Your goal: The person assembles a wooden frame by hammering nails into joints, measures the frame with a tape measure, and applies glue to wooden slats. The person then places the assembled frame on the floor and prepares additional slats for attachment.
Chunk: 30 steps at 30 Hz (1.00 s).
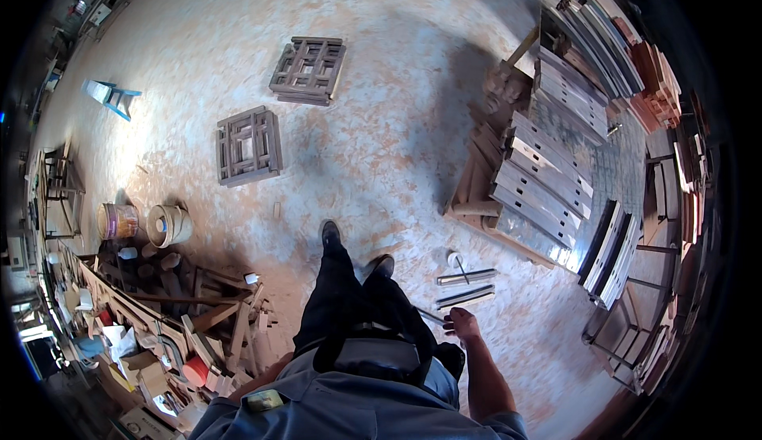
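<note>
My right hand hangs beside my right hip, its fingers curled at the end of a thin dark bar that points toward my legs. What kind of tool or strip it is, I cannot make out. Just beyond the hand, two short slotted strips lie on the floor, near a small white pot with a thin stick. Of my left arm only part of the forearm shows beside my body; the left hand is hidden.
Two dark wooden lattice frames lie ahead on the dusty floor. On the right, a workbench carries mortised boards and stacked planks. Two buckets and a pile of wood offcuts are on the left. A blue stand stands farther off.
</note>
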Available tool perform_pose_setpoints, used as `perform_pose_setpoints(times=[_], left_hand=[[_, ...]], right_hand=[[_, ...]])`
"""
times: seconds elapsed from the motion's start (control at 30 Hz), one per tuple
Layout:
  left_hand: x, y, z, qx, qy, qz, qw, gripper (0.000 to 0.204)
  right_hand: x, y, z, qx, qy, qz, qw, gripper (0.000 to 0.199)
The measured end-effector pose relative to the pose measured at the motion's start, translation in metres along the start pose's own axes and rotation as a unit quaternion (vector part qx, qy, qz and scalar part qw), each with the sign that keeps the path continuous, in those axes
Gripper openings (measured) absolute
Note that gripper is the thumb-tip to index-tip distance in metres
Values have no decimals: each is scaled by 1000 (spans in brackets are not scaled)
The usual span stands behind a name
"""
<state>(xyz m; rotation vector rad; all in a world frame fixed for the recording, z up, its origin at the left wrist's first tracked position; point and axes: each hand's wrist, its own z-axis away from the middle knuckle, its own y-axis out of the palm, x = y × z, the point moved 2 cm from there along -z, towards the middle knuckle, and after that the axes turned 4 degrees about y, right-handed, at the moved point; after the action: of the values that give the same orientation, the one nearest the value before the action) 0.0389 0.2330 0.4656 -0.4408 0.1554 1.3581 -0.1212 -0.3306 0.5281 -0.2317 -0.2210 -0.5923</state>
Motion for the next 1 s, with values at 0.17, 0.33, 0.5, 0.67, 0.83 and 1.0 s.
perform_pose_setpoints(times=[0.17, 0.33, 0.5, 0.67, 0.83, 1.0], left_hand=[[8, 16, -3, -31, 13, 21, 999, 35], [8, 16, -5, -47, 21, 28, 998, 35], [11, 21, -9, -56, 32, 31, 997, 35], [18, 26, -10, -63, 37, 34, 997, 35], [24, 33, -12, -71, 48, 34, 996, 34], [41, 43, -19, -87, 61, 31, 994, 34]], right_hand=[[7, 7, -2, 12, -6, 19, 1000, 45], [5, 6, -4, 10, -14, 23, 1000, 45], [-5, 8, -5, 14, -3, 16, 1000, 45], [-10, 18, 0, 24, 2, 18, 1000, 46], [-8, 20, 8, 23, -2, 20, 1000, 45], [-7, 18, 0, 14, -5, 32, 999, 43]])
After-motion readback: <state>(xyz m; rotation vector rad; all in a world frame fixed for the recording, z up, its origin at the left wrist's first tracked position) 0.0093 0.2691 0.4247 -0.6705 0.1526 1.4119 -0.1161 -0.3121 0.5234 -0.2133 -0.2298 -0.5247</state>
